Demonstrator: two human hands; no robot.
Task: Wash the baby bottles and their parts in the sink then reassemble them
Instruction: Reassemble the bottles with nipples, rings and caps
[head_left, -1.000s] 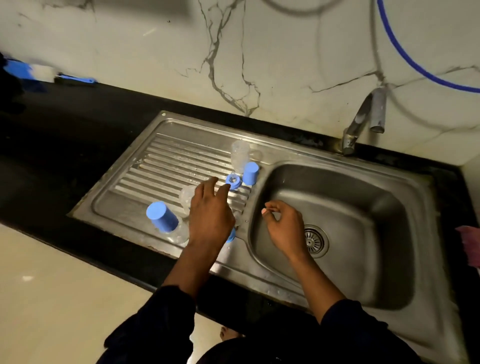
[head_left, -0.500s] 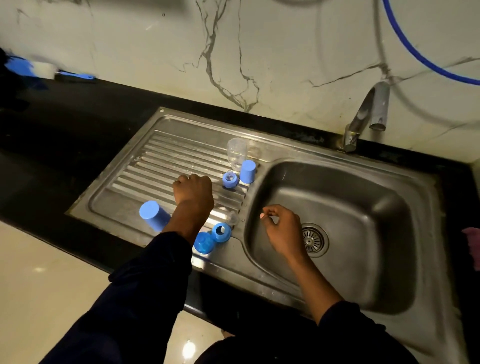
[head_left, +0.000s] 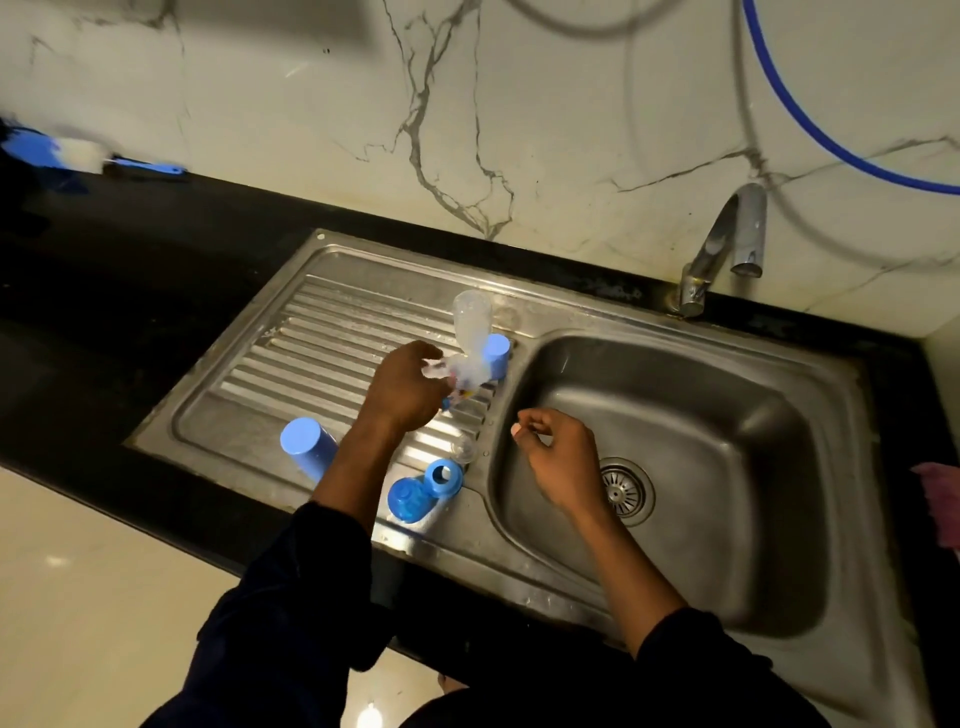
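**Dim kitchen corner in stone and steel**

A white marble wall (head_left: 571, 104) with grey veins rose behind a black counter (head_left: 130, 270), in which a steel sink (head_left: 519, 564) was set. A chrome tap (head_left: 727, 244) stood at the wall behind the basin, and a blue hose (head_left: 831, 149) curved across the wall above it. The pale glossy floor (head_left: 104, 597) below caught a small glint of light. A pink cloth (head_left: 943, 499) showed at the right edge.

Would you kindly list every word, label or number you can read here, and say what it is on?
No text can be read.
The clear bottle gripped by the left hand bears coloured marks, too blurred to read.
Nothing else shows lettering.
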